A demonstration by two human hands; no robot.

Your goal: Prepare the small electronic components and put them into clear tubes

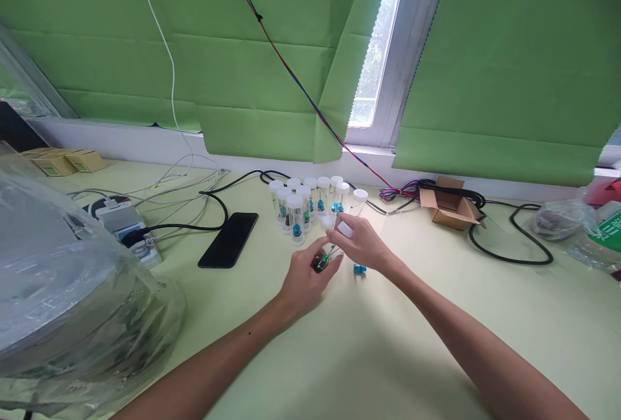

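Blue piece (pixel 359 269) lies loose on the table (pixel 310 362)! Left hand (pixel 305 274) grips a green part (pixel 323 262), right hand (pixel 361 240) seems to pinch a white cap (pixel 345 230): go gently, keep both lined up! Capped tubes (pixel 295 221) stand just beyond.

White characters (pixel 610 226) on green label (pixel 598 236), far right; not clearly legible.

Bare forearms (pixel 218 356), small round spot (pixel 249 333) on the left
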